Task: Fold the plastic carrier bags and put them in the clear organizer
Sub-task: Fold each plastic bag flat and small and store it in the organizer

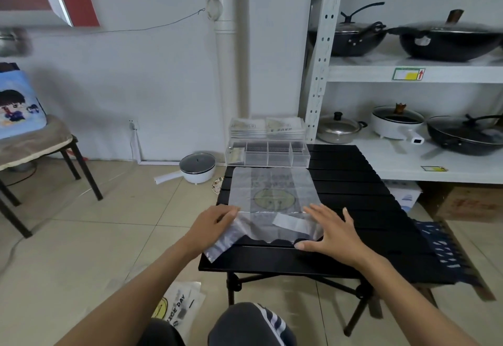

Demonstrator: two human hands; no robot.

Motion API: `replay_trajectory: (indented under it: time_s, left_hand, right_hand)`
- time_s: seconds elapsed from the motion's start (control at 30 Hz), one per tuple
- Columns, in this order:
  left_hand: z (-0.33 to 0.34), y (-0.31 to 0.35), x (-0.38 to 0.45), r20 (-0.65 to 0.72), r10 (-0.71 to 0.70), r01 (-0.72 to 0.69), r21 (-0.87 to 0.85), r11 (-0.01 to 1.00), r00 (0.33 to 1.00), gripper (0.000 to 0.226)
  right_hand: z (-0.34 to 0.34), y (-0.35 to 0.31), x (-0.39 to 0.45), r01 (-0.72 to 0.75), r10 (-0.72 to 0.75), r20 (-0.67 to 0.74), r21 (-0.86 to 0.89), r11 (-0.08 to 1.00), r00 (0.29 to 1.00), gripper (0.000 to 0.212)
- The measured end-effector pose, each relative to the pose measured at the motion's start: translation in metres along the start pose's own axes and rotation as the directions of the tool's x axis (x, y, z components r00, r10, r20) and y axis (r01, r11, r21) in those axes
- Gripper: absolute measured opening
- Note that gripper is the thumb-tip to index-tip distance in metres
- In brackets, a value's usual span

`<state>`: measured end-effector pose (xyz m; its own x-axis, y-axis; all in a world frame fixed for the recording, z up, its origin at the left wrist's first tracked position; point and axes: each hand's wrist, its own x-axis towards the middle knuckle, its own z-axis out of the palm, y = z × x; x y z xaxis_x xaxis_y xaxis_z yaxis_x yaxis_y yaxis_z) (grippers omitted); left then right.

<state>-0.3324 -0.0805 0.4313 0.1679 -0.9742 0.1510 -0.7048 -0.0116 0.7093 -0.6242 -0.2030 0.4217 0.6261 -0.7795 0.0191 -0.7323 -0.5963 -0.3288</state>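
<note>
Black slatted table (pixel 353 182): carrier bag (pixel 272 196) lies flat; left hand (pixel 215 223) pinches its edge, right hand (pixel 334 232) presses it, fingers straight; clear organizer (pixel 268 152) behind.

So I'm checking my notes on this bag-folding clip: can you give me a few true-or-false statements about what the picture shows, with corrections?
1. A plastic bag lies spread on the black table. True.
2. The right hand is closed in a fist. False: its fingers are spread flat on the bag's near edge.
3. The clear organizer sits on the table beyond the bag. True.
4. The left hand is off the bag. False: it holds the bag's near left part.
5. More bags lie on the floor. True.
</note>
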Motion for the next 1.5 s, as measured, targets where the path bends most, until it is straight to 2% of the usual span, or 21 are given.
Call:
replay_trajectory:
  time_s: [0.07, 0.17, 0.27, 0.33, 0.37, 0.43, 0.53, 0.6, 0.67, 0.73, 0.97, 1.07, 1.23, 1.37, 1.5]
  left_hand:
    - [-0.005, -0.009, 0.002, 0.08, -0.057, 0.052, 0.059, 0.997, 0.995, 0.029]
    - [-0.012, -0.015, 0.005, 0.188, -0.071, 0.058, 0.073, 0.996, 0.98, 0.042]
    - [-0.015, -0.011, 0.01, 0.264, 0.02, -0.066, 0.167, 0.984, 0.964, 0.052]
    - [-0.018, -0.009, 0.01, 0.323, 0.088, -0.178, 0.26, 0.949, 0.942, 0.05]
    - [-0.02, -0.009, 0.009, 0.348, 0.1, -0.208, 0.29, 0.934, 0.932, 0.049]
    - [-0.024, -0.011, 0.008, 0.384, 0.089, -0.216, 0.301, 0.929, 0.919, 0.047]
    - [-0.025, -0.012, 0.004, 0.399, 0.067, -0.192, 0.283, 0.94, 0.915, 0.037]
    - [-0.021, -0.014, 0.002, 0.371, 0.061, -0.184, 0.306, 0.934, 0.927, 0.034]
    - [-0.014, -0.018, -0.001, 0.349, 0.088, -0.217, 0.352, 0.91, 0.933, 0.032]
    - [-0.008, -0.022, -0.004, 0.347, 0.126, -0.267, 0.395, 0.879, 0.929, 0.039]
    - [-0.002, -0.029, -0.018, 0.362, 0.221, -0.39, 0.506, 0.769, 0.906, 0.067]
    - [-0.001, -0.031, -0.022, 0.346, 0.281, -0.429, 0.498, 0.754, 0.895, 0.074]
    - [0.002, -0.031, -0.026, 0.361, 0.222, -0.39, 0.506, 0.769, 0.906, 0.093]
    - [0.004, -0.025, -0.029, 0.391, 0.193, -0.392, 0.529, 0.753, 0.9, 0.098]
    - [0.012, -0.025, -0.03, 0.365, 0.149, -0.349, 0.577, 0.739, 0.919, 0.094]
  right_hand:
    - [-0.005, 0.002, -0.009, 0.025, -0.027, 0.032, 0.061, 0.998, 0.999, 0.103]
    - [-0.004, 0.003, -0.014, 0.01, -0.005, -0.059, 0.075, 0.997, 0.998, 0.067]
    - [0.0, -0.002, -0.013, 0.009, -0.018, -0.185, -0.049, 0.999, 0.983, 0.022]
    - [0.002, -0.007, -0.01, -0.017, 0.003, -0.155, -0.091, 0.996, 0.988, 0.012]
    - [0.001, -0.01, -0.008, -0.03, 0.02, -0.135, -0.072, 0.997, 0.991, 0.013]
    - [-0.002, -0.015, -0.003, -0.059, 0.062, -0.134, 0.029, 0.998, 0.989, 0.003]
    - [-0.001, -0.011, 0.002, -0.131, 0.179, -0.11, 0.344, 0.93, 0.978, 0.013]
    - [-0.004, -0.007, -0.001, -0.101, 0.198, -0.096, 0.605, 0.79, 0.975, 0.013]
    - [-0.011, -0.003, -0.01, -0.028, 0.168, -0.126, 0.714, 0.7, 0.978, 0.009]
    - [-0.019, 0.001, -0.021, 0.009, 0.122, -0.126, 0.731, 0.682, 0.984, 0.004]
    - [-0.016, 0.02, -0.059, 0.011, -0.057, 0.049, 0.659, 0.752, 0.997, 0.027]
    - [-0.01, 0.025, -0.064, 0.038, -0.085, 0.048, 0.611, 0.791, 0.995, 0.029]
    - [-0.004, 0.028, -0.071, 0.028, -0.064, 0.037, 0.614, 0.789, 0.997, 0.037]
    - [0.002, 0.035, -0.076, 0.038, -0.046, 0.018, 0.299, 0.953, 0.999, 0.066]
    - [0.01, 0.035, -0.083, 0.072, -0.072, -0.001, -0.009, 0.997, 0.997, 0.094]
